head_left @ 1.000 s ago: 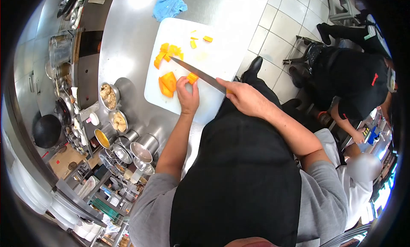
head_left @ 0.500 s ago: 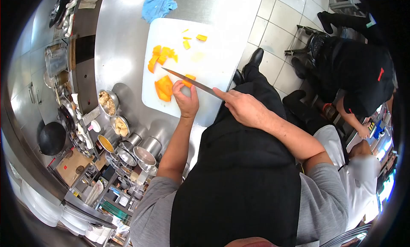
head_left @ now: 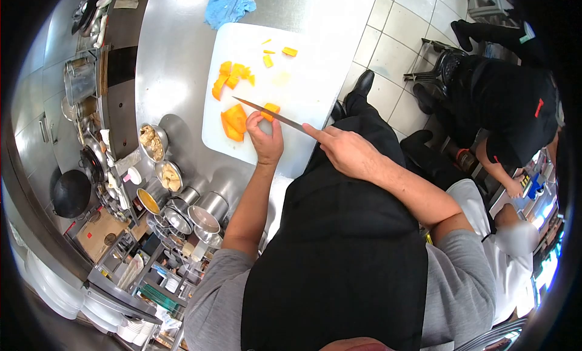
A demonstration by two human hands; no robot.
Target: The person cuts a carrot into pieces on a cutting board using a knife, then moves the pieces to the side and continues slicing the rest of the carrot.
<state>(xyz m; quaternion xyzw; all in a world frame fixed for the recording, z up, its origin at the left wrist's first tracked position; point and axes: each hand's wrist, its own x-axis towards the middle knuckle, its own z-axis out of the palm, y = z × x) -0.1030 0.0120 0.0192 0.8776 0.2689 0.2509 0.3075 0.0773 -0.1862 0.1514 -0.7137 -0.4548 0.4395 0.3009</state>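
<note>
My right hand point(head_left: 347, 149) is closed round the handle of a kitchen knife point(head_left: 285, 120), whose blade points up and left across the white cutting board point(head_left: 297, 90). Under the blade, an orange vegetable piece point(head_left: 271, 108) is held by the fingertips of my left hand point(head_left: 267, 141). Its exact kind does not show. Larger orange pieces point(head_left: 233, 123) lie just left of my left hand. Farther up the board are cut orange chunks point(head_left: 231, 78) and a few small bits point(head_left: 268, 61).
A crumpled blue cloth point(head_left: 229, 7) lies beyond the board on the steel counter point(head_left: 173, 66). Metal bowls of food point(head_left: 153, 142) and several pots point(head_left: 208, 212) stand to the left. At right, a person in black point(head_left: 515, 102) bends near a stool point(head_left: 439, 63).
The knife blade has shifted slightly over the orange piece, and my left fingertips sit a little differently against it. The whole view has moved slightly; the other pieces lie as before.
</note>
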